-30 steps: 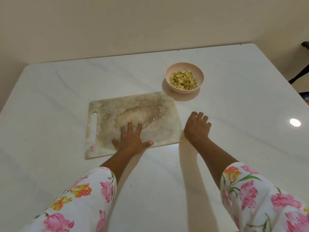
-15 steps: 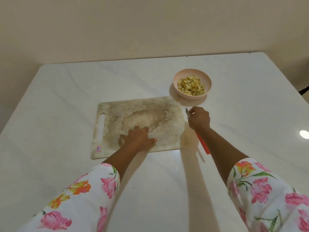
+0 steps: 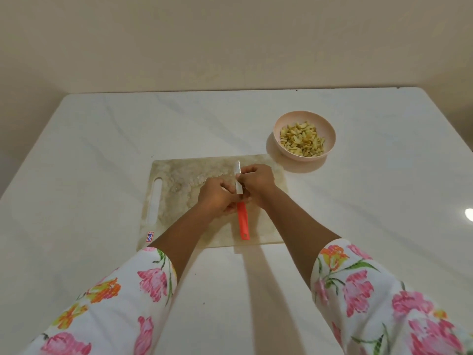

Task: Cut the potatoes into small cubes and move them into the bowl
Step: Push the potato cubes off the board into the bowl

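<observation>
A pink bowl (image 3: 331, 142) holding several small potato cubes (image 3: 302, 140) stands just beyond the far right corner of the stained cutting board (image 3: 174, 201). No potato lies on the board, only pale residue. Both hands meet over the board's middle around a knife (image 3: 243, 221) with an orange-red handle and a white blade. The blade points away from me. My left hand (image 3: 217, 198) holds the knife where handle meets blade. My right hand (image 3: 257, 183) has its fingers curled round the blade. The lower handle sticks out toward me.
The board lies on a white marble table (image 3: 102, 162) with its handle slot (image 3: 154, 201) at the left. A beige wall runs behind the table's far edge. A bright light reflection (image 3: 469, 214) shows near the right edge.
My right hand took the knife from the table right of the board and brought it over the board. My left hand lifted off the board and took hold of the knife too.
</observation>
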